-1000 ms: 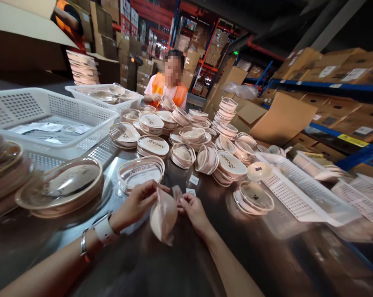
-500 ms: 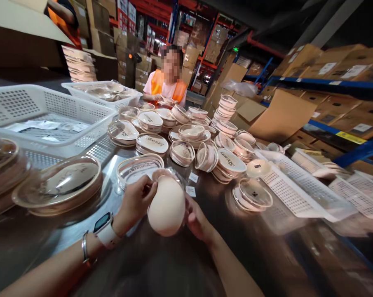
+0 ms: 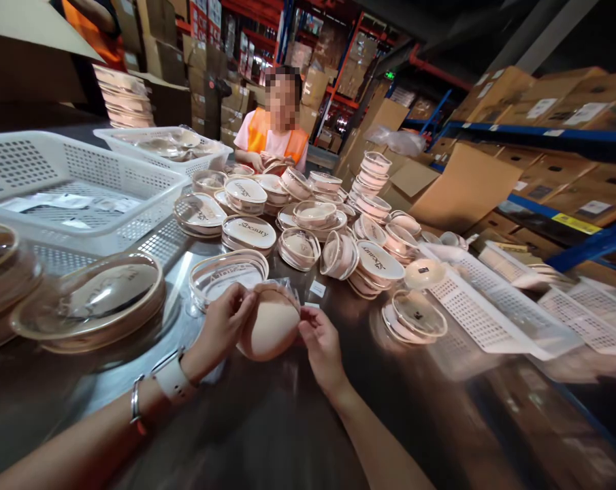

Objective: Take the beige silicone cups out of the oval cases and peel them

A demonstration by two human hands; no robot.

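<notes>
A rounded cream pad (image 3: 269,325) sits just below the middle of the frame, held up off the table (image 3: 271,435); what looks like clear film shows along its top edge. The left hand (image 3: 229,325) has thumb and fingers pinched together on the pad's upper left edge. The right hand (image 3: 322,340) is half curled at the pad's right edge; whether it grips the edge or only touches it, I cannot tell.

The step in hand seems to be turning or smoothing the pad between both hands. The next move calls for a steady left pinch and light right fingers, so that the soft shape does not crease.

Just beyond the pad, left of centre, stands an oval case (image 3: 229,274), with small white labels (image 3: 318,288) to its right. Farther out, white baskets (image 3: 154,212) stand at left and right, and a co-worker (image 3: 271,141) sits at upper centre.
</notes>
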